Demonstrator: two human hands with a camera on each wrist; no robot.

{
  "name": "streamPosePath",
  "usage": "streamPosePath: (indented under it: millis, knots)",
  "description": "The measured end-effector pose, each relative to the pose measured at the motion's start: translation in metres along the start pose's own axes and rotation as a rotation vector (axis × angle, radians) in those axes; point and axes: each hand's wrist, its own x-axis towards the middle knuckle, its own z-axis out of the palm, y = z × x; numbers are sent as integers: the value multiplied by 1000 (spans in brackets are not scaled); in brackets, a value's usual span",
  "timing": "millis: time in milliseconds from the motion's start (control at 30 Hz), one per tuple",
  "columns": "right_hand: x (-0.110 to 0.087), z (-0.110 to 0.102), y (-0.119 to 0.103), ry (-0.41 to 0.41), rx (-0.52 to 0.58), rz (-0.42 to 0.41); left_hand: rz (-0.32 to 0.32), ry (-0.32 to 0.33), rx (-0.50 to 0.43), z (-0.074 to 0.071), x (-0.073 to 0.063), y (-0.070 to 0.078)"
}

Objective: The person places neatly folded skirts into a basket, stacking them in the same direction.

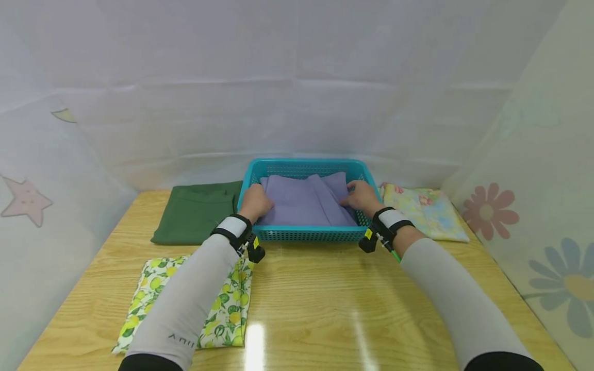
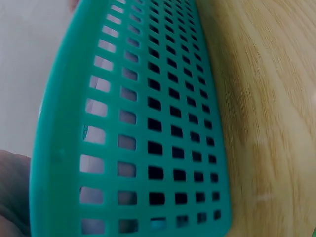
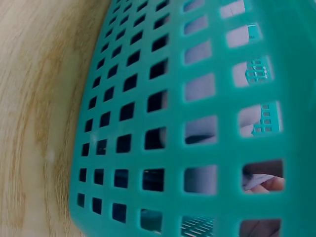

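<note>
A folded purple cloth [image 1: 301, 198] lies inside a turquoise plastic basket [image 1: 306, 234] with perforated walls. At the cloth's left edge, just inside the basket's left wall, my left hand [image 1: 257, 202] grips it with curled fingers, its fingertips hidden. My right hand [image 1: 361, 197] pinches the cloth near its right edge. Through the holes of the basket wall [image 3: 224, 128] in the right wrist view, fingertips [image 3: 271, 183] show against the cloth's edge. The left wrist view has the front wall [image 2: 140, 118] filling most of it, with part of the left hand [image 2: 12, 192] behind the rim.
Left of the basket lies a folded green cloth [image 1: 195, 214]. A lemon-print cloth [image 1: 227, 314] lies nearer, partly under the left forearm. To the right is a folded pastel floral cloth [image 1: 429, 214]. White sheeting [image 1: 297, 103] hangs behind the wooden table [image 1: 315, 299].
</note>
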Motion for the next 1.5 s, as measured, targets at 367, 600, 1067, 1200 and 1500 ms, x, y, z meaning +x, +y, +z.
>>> streamPosePath:
  millis: [367, 600, 1067, 1200, 1500]
  knots:
    - [0, 4, -2, 19, -252, -39, 116, -33, 307, 9, -3, 1]
    - [-15, -12, -9, -40, -64, -26, 132, -48, 383, 0, -9, 3]
    - [-51, -105, 63, -33, 418, -79, 500, 119, 363, 13, -32, 44]
    - [-67, -123, 103, 10, 368, -44, 681, 133, 366, 36, -51, 69]
    - [-88, -115, 178, 169, 92, 89, 1243, 256, 699, 95, -90, 115]
